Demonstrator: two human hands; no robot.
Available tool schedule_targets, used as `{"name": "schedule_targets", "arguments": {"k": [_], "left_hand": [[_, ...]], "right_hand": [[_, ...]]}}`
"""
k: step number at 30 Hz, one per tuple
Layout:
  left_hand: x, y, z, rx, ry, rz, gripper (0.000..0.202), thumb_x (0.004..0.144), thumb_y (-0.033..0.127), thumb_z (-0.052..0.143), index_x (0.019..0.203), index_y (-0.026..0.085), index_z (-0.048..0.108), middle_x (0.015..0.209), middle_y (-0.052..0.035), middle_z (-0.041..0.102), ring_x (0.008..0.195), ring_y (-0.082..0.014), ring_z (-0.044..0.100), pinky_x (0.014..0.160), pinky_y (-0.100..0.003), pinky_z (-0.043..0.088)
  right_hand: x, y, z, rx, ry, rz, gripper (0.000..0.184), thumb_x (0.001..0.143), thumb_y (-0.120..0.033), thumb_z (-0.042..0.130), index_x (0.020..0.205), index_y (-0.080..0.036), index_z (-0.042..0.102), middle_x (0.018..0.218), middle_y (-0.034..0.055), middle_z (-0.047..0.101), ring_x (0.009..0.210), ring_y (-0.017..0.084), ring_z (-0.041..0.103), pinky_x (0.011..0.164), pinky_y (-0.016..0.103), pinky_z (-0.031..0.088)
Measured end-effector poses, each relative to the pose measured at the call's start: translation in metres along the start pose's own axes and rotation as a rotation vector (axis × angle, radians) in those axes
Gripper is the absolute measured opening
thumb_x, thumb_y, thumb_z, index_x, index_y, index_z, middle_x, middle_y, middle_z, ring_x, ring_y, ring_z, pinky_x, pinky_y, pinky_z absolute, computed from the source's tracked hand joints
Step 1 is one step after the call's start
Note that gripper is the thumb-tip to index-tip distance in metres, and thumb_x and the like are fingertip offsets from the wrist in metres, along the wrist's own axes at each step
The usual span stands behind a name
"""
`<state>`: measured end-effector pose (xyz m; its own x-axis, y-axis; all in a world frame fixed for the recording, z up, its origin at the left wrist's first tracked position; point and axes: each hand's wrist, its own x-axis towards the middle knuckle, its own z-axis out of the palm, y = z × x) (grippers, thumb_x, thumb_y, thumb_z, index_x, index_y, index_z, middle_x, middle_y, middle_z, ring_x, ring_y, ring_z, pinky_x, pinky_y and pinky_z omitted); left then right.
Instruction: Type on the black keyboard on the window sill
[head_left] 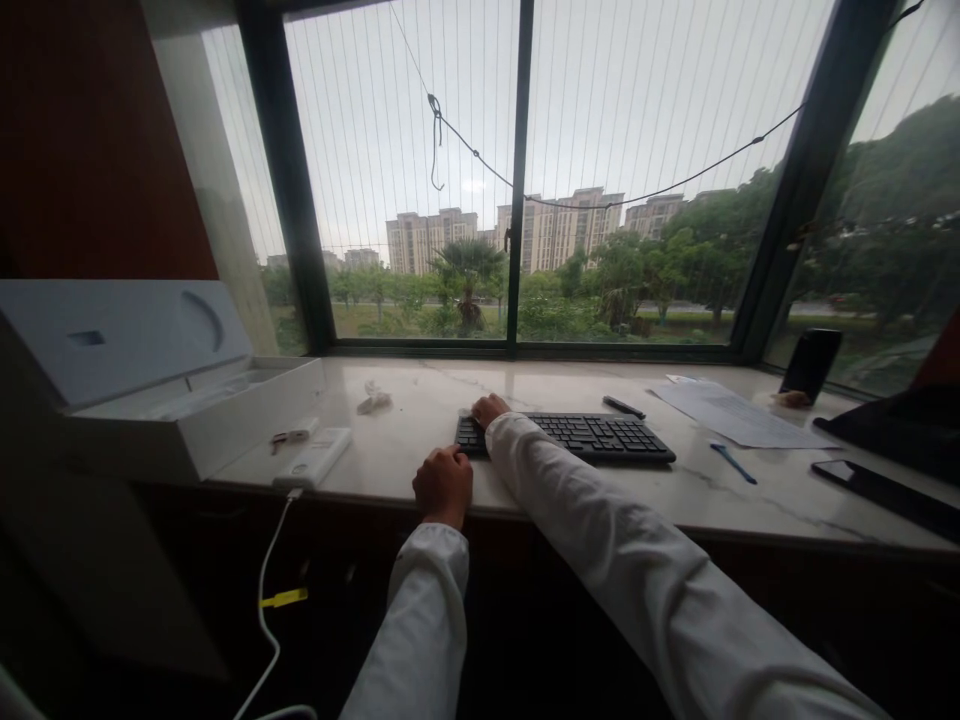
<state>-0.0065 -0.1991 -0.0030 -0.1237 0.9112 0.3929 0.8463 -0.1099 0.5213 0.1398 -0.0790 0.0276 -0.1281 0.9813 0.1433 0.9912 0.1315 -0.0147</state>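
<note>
A black keyboard (pixel 592 435) lies flat on the marble-patterned counter, its left end between my hands. My left hand (pixel 444 485) is closed at the keyboard's near left corner, its fingertips against that edge. Over the far left part of the keyboard is my right hand (pixel 491 409), its fingers curled down at the back edge. Whatever is under those fingers is hidden. My right sleeve (pixel 570 480) crosses above the keyboard and covers some keys. A crumpled white tissue (pixel 373 398) lies to the left of my right hand.
An open white box (pixel 202 420) stands at left, beside a white power bank (pixel 313 458) with a cable (pixel 262 590) hanging off the counter (pixel 420 385). Rightward are a black pen (pixel 624 407), paper sheets (pixel 739 412), a blue pen (pixel 733 464) and a phone (pixel 885 490). Windows rise behind.
</note>
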Motion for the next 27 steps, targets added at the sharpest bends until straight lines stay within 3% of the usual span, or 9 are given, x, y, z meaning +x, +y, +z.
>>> {"name": "schedule_targets", "arguments": {"k": [5,18,22,27], "left_hand": [[0.000,-0.001,0.002,0.003,0.014,0.008,0.031,0.082,0.031,0.044,0.100,0.030,0.069,0.094,-0.0083,0.068,0.081,-0.0259,0.062,0.069,-0.035,0.044],[0.000,0.001,-0.003,0.008,0.002,0.003,0.031,0.082,0.030,0.044,0.100,0.030,0.069,0.095,-0.0087,0.068,0.080,-0.0268,0.062,0.069,-0.037,0.045],[0.000,0.000,-0.001,0.005,0.021,0.010,0.031,0.081,0.030,0.044,0.099,0.030,0.069,0.095,-0.0081,0.068,0.080,-0.0270,0.062,0.068,-0.038,0.045],[0.000,-0.001,0.000,-0.001,0.027,0.015,0.030,0.081,0.030,0.045,0.099,0.030,0.069,0.095,-0.0078,0.068,0.079,-0.0261,0.062,0.069,-0.037,0.045]], "right_hand": [[-0.020,0.055,-0.006,-0.033,0.035,0.094,0.024,0.081,-0.020,0.051,0.094,-0.019,0.072,0.094,0.0103,0.068,0.087,0.015,0.060,0.072,0.021,0.039],[-0.118,0.238,-0.011,-0.128,0.119,0.456,0.027,0.082,-0.028,0.051,0.100,-0.025,0.070,0.097,0.0086,0.068,0.090,0.018,0.061,0.075,0.025,0.042],[-0.136,0.272,-0.011,-0.131,0.139,0.556,0.030,0.083,-0.031,0.050,0.107,-0.026,0.067,0.100,0.0098,0.066,0.091,0.018,0.060,0.075,0.025,0.042],[-0.147,0.287,-0.015,-0.131,0.147,0.577,0.027,0.080,-0.028,0.055,0.102,-0.023,0.070,0.097,0.0122,0.066,0.087,0.018,0.061,0.072,0.025,0.041]]}}
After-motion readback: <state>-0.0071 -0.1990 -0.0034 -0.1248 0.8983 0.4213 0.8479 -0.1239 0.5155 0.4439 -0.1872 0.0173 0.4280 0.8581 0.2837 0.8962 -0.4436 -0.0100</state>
